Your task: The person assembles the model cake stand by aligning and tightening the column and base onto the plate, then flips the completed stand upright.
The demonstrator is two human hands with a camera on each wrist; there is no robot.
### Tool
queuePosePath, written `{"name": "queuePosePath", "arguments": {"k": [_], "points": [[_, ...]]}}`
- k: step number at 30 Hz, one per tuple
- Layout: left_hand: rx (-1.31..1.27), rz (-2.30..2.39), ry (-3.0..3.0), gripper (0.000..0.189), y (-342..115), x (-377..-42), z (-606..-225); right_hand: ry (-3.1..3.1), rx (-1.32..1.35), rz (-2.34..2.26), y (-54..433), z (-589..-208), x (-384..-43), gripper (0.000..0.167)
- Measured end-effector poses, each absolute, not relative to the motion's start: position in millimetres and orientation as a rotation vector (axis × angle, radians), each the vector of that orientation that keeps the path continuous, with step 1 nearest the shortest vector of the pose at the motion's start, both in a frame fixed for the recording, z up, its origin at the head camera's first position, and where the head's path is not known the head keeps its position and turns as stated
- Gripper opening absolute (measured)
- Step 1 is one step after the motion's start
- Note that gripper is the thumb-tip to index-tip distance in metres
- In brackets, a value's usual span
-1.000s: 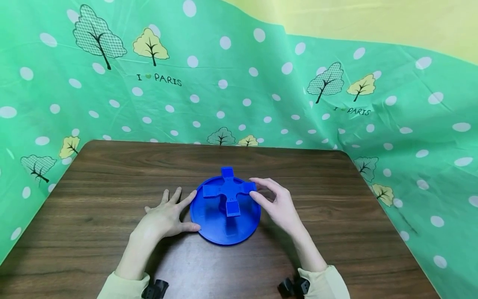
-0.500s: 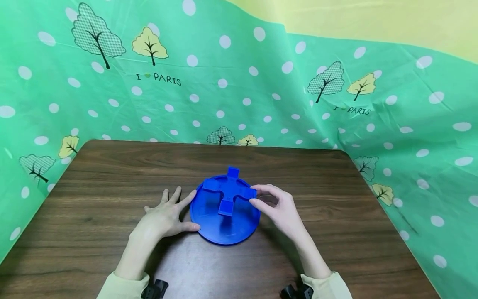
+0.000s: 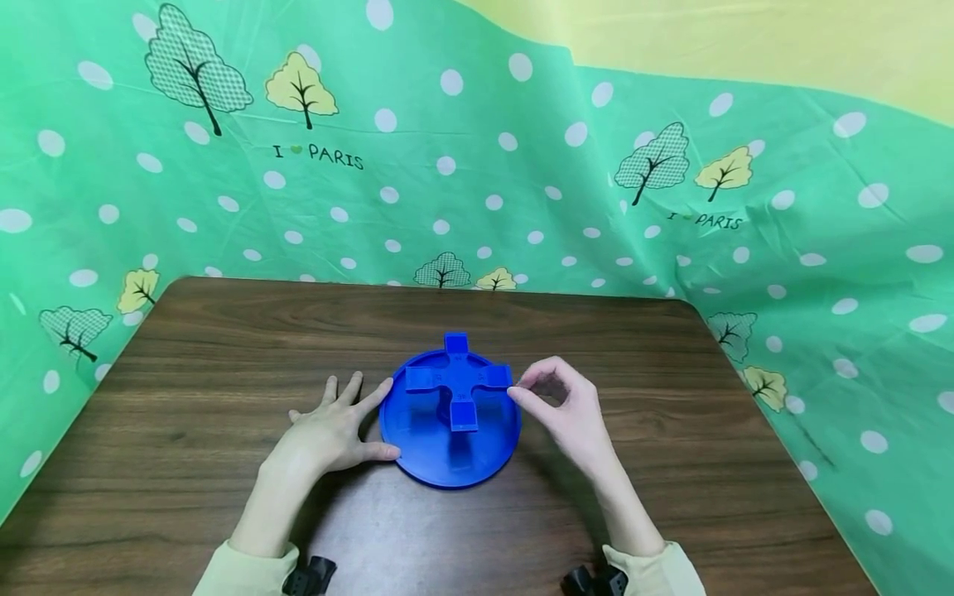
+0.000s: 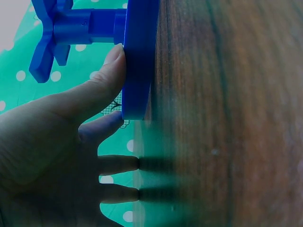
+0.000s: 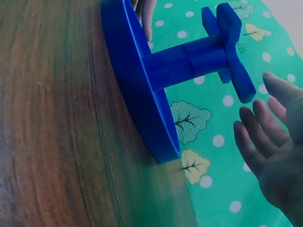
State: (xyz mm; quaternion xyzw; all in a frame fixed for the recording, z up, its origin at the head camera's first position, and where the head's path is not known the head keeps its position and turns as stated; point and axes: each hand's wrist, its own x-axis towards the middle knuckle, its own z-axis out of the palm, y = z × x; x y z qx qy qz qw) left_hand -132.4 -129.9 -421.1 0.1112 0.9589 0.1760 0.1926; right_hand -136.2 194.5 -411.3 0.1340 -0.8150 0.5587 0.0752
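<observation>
A blue round base point(image 3: 449, 472) with a raised rim lies flat on the table. From it rises a short post point(image 5: 189, 60), which bears a blue cross-shaped top point(image 3: 459, 383). My left hand point(image 3: 320, 434) has its fingers spread, with thumb and index finger touching the left rim; in the left wrist view its other fingertips rest on the table. Just off the cross's right arm, my right hand point(image 3: 570, 418) hovers with bent fingers. The right wrist view shows a gap between its thumb and fingers, with nothing held.
The brown wooden table point(image 3: 246, 348) reaches around the blue stand. Behind and beside it hangs a green dotted cloth point(image 3: 477, 149) printed with trees. A black device point(image 3: 309, 575) sits at the left wrist, and another black device point(image 3: 594, 581) at the right.
The cross turned clockwise and is now back near its position of a second ago. My right hand has let go of its arm and drawn slightly right. The left hand stayed still.
</observation>
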Motion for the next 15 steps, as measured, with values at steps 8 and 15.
{"name": "queuePosePath", "arguments": {"k": [8,15], "points": [[0.308,0.498,2.686,0.102,-129.9,-132.4,-423.4,-2.449,0.508,1.643,188.8,-415.1,-139.9,0.052],[0.310,0.498,2.687,0.102,-129.9,-133.0,-423.9,-2.504,0.483,1.574,189.5,-413.6,-138.6,0.040]]}}
